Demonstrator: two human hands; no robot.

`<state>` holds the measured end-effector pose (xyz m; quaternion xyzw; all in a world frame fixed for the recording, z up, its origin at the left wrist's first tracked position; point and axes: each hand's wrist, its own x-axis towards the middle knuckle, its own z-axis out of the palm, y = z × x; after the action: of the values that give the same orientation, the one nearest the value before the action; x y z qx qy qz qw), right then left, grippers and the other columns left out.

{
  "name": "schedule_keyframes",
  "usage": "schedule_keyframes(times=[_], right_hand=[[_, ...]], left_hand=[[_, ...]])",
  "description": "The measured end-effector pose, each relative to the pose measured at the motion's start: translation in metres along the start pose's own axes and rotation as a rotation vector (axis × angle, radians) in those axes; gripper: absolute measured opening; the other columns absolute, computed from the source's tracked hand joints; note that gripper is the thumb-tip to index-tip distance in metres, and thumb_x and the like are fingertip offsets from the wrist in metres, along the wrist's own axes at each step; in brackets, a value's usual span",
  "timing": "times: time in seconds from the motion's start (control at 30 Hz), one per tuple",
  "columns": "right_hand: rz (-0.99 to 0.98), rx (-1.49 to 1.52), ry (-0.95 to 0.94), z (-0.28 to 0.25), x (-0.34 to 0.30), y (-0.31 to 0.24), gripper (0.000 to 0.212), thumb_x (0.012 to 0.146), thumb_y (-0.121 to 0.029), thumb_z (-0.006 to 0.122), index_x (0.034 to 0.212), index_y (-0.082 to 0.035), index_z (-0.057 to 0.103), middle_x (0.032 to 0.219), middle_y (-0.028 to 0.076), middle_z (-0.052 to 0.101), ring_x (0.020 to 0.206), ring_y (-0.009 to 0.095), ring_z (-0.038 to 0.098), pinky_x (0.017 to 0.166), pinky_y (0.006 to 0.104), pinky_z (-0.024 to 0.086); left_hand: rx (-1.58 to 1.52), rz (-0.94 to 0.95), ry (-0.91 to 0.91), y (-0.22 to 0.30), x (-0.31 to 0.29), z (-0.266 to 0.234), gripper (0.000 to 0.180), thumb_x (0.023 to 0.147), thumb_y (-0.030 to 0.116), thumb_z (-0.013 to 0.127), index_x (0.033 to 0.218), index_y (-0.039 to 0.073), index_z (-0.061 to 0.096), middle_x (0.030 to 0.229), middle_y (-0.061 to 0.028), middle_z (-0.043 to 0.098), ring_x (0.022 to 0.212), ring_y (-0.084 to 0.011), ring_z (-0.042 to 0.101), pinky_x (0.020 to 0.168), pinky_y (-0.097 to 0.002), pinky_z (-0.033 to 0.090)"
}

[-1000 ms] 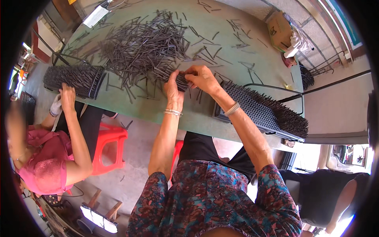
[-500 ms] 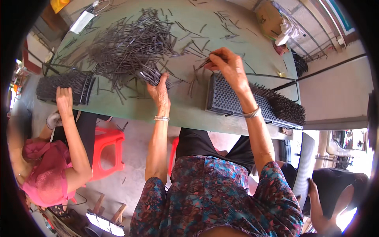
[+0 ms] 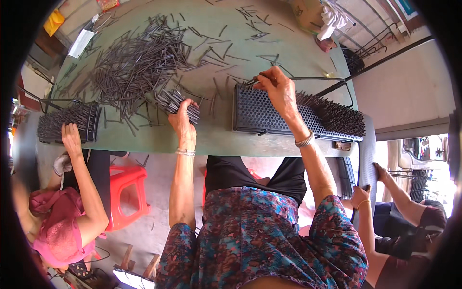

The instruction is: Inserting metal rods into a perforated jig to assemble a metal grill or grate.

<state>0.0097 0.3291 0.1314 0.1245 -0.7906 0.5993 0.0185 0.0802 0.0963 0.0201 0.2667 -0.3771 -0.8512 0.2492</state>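
Note:
A bundle of thin dark sticks (image 3: 169, 102) lies in my left hand (image 3: 183, 124), its fingers wrapped round them just above the table. My right hand (image 3: 280, 94) is pinched over the far edge of a black perforated tray (image 3: 257, 111); a dark stick shows at the fingertips, partly hidden by them. Many short sticks (image 3: 334, 114) stand upright in the holes at the tray's right part, while the left part shows bare holes. Beyond my left hand spreads a big loose pile of the same sticks (image 3: 139, 65).
On the left a co-worker's hand (image 3: 72, 137) rests at another tray full of sticks (image 3: 62, 120). A thin black rod frame (image 3: 313, 78) rises behind my tray. A cardboard box (image 3: 307, 13) stands far right. Another person's hands (image 3: 361, 195) hold a grey panel (image 3: 366, 159) at right.
My right hand has moved from beyond the tray's far left corner to over its holes. My left hand keeps the bundle. The view has shifted, and the person at right now shows both hands.

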Motion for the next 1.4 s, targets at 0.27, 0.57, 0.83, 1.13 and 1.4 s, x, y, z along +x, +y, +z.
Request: schedule_keyframes(times=[0.27, 0.57, 0.83, 1.13, 1.4], right_hand=[[-0.060, -0.134, -0.089, -0.005, 0.001, 0.003, 0.011, 0.090, -0.006, 0.058, 0.093, 0.004, 0.056, 0.081, 0.015, 0.069, 0.077, 0.019, 0.071, 0.066, 0.0287, 0.053], [-0.226, -0.302, -0.182, -0.008, 0.008, 0.000, 0.009, 0.088, -0.007, 0.059, 0.093, 0.001, 0.056, 0.071, 0.016, 0.066, 0.068, 0.024, 0.068, 0.061, 0.0342, 0.051], [-0.269, -0.337, -0.272, -0.006, 0.018, 0.001, 0.009, 0.088, -0.006, 0.061, 0.092, 0.001, 0.057, 0.071, 0.013, 0.065, 0.069, 0.020, 0.068, 0.061, 0.0308, 0.050], [-0.583, -0.968, -0.059, 0.022, 0.023, 0.043, 0.012, 0.078, -0.023, 0.065, 0.085, -0.014, 0.064, 0.085, 0.008, 0.059, 0.080, 0.028, 0.060, 0.065, 0.0371, 0.052], [-0.550, -0.898, 0.025, 0.063, 0.010, 0.040, 0.009, 0.071, -0.025, 0.063, 0.069, -0.018, 0.067, 0.091, 0.012, 0.060, 0.089, 0.033, 0.057, 0.076, 0.0440, 0.047]], left_hand=[[-0.292, -0.428, -0.198, 0.005, -0.048, 0.007, 0.021, 0.085, 0.008, 0.063, 0.104, 0.000, 0.058, 0.083, -0.0077, 0.063, 0.075, -0.0191, 0.061, 0.074, -0.0366, 0.053], [-0.274, -0.637, -0.359, 0.000, -0.105, 0.025, 0.023, 0.088, 0.007, 0.060, 0.110, 0.003, 0.056, 0.086, -0.0108, 0.062, 0.086, -0.0264, 0.064, 0.085, -0.0566, 0.054], [-0.077, -0.584, -0.406, -0.002, -0.120, 0.018, 0.023, 0.087, 0.010, 0.061, 0.108, 0.004, 0.056, 0.083, -0.0084, 0.063, 0.076, -0.0197, 0.063, 0.068, -0.0403, 0.057], [-0.028, -0.629, -0.451, -0.009, -0.104, 0.007, 0.031, 0.085, 0.013, 0.065, 0.114, 0.006, 0.056, 0.085, -0.0063, 0.061, 0.077, -0.0180, 0.060, 0.071, -0.0389, 0.053], [0.067, -0.569, -0.369, 0.003, -0.090, -0.007, 0.013, 0.086, 0.017, 0.065, 0.095, 0.009, 0.060, 0.082, -0.0032, 0.062, 0.075, -0.0140, 0.059, 0.073, -0.0348, 0.053]])
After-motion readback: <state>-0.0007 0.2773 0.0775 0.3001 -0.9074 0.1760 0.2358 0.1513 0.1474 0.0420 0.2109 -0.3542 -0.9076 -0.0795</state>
